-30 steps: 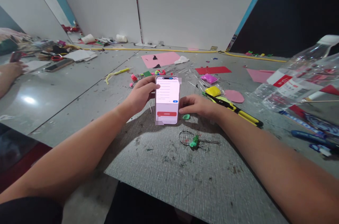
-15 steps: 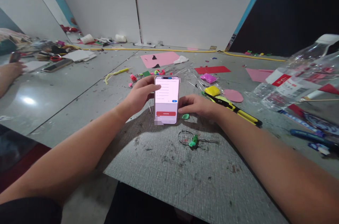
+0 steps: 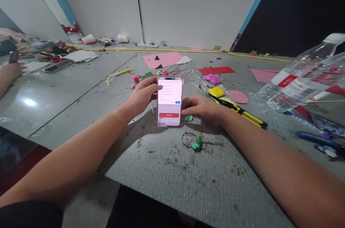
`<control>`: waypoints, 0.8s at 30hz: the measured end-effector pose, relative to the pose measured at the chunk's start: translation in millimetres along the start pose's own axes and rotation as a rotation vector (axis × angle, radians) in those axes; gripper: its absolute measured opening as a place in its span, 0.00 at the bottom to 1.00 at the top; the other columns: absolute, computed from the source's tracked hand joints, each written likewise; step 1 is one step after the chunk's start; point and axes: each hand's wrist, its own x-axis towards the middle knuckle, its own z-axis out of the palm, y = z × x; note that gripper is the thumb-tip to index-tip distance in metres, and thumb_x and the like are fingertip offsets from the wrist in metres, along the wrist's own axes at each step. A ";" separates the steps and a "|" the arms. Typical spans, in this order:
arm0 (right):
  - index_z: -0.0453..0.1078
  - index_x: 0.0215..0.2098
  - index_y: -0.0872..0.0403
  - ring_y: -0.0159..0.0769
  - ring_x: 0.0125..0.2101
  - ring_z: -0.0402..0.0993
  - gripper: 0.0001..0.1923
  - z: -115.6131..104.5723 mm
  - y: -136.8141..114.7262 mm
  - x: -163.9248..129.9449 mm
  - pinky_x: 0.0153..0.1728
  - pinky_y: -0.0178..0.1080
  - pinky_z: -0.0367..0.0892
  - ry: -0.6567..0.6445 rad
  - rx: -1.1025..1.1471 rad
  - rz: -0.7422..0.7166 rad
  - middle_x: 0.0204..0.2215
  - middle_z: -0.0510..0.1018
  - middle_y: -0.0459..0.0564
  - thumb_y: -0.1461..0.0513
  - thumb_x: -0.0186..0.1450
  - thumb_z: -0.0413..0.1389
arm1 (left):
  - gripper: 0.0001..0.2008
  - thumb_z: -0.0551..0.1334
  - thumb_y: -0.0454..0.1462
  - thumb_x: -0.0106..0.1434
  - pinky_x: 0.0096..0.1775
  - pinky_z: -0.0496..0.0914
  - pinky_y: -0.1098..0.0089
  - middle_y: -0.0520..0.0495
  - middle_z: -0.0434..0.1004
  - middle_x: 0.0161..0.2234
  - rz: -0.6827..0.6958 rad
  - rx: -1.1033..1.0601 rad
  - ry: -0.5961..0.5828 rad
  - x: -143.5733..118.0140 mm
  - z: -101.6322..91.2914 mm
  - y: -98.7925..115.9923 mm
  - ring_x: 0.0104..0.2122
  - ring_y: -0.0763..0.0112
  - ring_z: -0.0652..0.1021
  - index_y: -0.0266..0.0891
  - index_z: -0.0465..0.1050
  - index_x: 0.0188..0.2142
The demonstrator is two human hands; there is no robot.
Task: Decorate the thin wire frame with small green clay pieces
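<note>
A smartphone (image 3: 169, 101) with a lit pink-white screen stands upright on the grey mat (image 3: 188, 174). My left hand (image 3: 142, 95) grips its left edge, thumb resting on the upper screen. My right hand (image 3: 202, 107) rests flat on the mat against the phone's right edge; whether it grips the phone I cannot tell. A small green clay piece (image 3: 189, 118) lies just under my right fingers. A wire loop with green clay (image 3: 196, 141) lies on the mat in front of the phone.
Yellow-black pliers (image 3: 242, 113) and yellow clay (image 3: 216, 92) lie right of my right hand. A plastic bottle (image 3: 302, 77) lies at far right above blue pens (image 3: 318, 140). Pink and red paper sheets (image 3: 164, 59) litter the floor behind. Another person's hand (image 3: 9, 71) is at far left.
</note>
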 end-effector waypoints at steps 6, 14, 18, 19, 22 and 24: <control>0.78 0.33 0.50 0.47 0.41 0.77 0.10 -0.6 0.8 0.4 0.49 0.49 0.70 0.006 -0.011 0.006 0.37 0.83 0.52 0.59 0.52 0.67 | 0.05 0.67 0.37 0.58 0.38 0.72 0.67 0.48 0.79 0.33 0.005 0.000 -0.003 -0.4 0.3 0.1 0.34 0.67 0.78 0.40 0.76 0.35; 0.78 0.34 0.51 0.47 0.42 0.78 0.11 -1.3 0.4 0.8 0.49 0.50 0.70 -0.021 -0.004 -0.009 0.38 0.83 0.53 0.58 0.52 0.67 | 0.21 0.62 0.30 0.44 0.35 0.70 0.67 0.47 0.81 0.37 0.045 -0.026 -0.129 0.2 -5.7 -3.3 0.37 0.63 0.78 0.39 0.77 0.40; 0.78 0.33 0.50 0.48 0.41 0.78 0.10 -1.2 0.4 1.1 0.49 0.50 0.71 -0.008 -0.009 0.002 0.37 0.83 0.53 0.59 0.52 0.67 | 0.12 0.65 0.34 0.54 0.41 0.72 0.65 0.47 0.81 0.39 0.011 0.013 -0.045 0.4 -3.7 -4.4 0.41 0.62 0.79 0.41 0.76 0.40; 0.78 0.33 0.50 0.48 0.41 0.78 0.10 -1.1 0.5 1.2 0.49 0.51 0.71 -0.003 -0.011 0.001 0.37 0.83 0.53 0.59 0.52 0.67 | 0.12 0.65 0.33 0.53 0.40 0.72 0.65 0.47 0.81 0.39 0.014 0.012 -0.042 0.5 -3.4 -4.5 0.40 0.62 0.79 0.41 0.76 0.39; 0.78 0.33 0.50 0.49 0.41 0.77 0.11 -1.0 1.3 1.4 0.49 0.51 0.71 -0.006 -0.010 -0.012 0.37 0.83 0.53 0.58 0.52 0.68 | 0.20 0.62 0.29 0.43 0.35 0.69 0.67 0.48 0.79 0.35 0.036 -0.017 -0.092 1.0 -4.0 -4.3 0.36 0.63 0.77 0.41 0.76 0.39; 0.78 0.34 0.51 0.48 0.41 0.77 0.12 -0.9 1.5 1.5 0.49 0.51 0.70 -0.015 0.000 -0.021 0.37 0.83 0.53 0.58 0.51 0.68 | 0.24 0.60 0.28 0.39 0.32 0.67 0.68 0.49 0.79 0.34 0.045 -0.043 -0.123 1.2 -4.9 -3.9 0.35 0.64 0.76 0.40 0.76 0.39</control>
